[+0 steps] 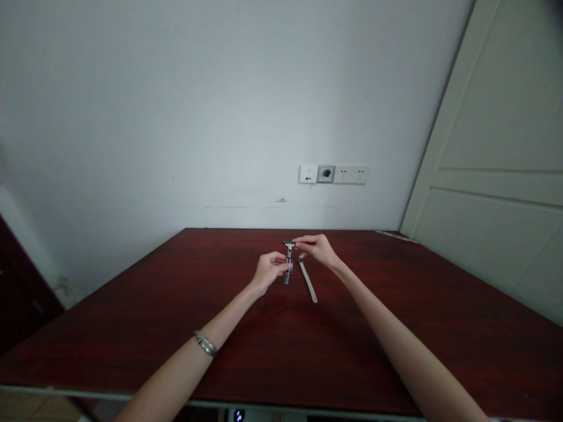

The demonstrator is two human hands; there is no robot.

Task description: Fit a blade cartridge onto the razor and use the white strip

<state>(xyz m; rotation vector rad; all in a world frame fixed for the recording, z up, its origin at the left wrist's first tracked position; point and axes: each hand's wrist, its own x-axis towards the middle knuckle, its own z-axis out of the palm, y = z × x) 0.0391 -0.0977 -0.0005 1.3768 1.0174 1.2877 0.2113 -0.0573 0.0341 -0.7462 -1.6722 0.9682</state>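
Observation:
A razor (289, 253) with a dark handle and a wide T-shaped head is held upright above the table, near the middle of the view. My left hand (268, 271) pinches its handle between thumb and fingers. At the top, the fingertips of my right hand (319, 249) are closed on the right end of the razor head. Just right of the razor lies a long, thin, pale grey handle-like piece (308, 281); it has a small hole at its near end, and its dark far end is close under my right fingers.
The dark red wooden table (132, 316) reaches back to a white wall (197, 117). Sockets and switches (334, 174) are set in the wall. A pale panelled door (497, 146) stands at the right, beside a thin flat strip (396, 236) on the table's edge.

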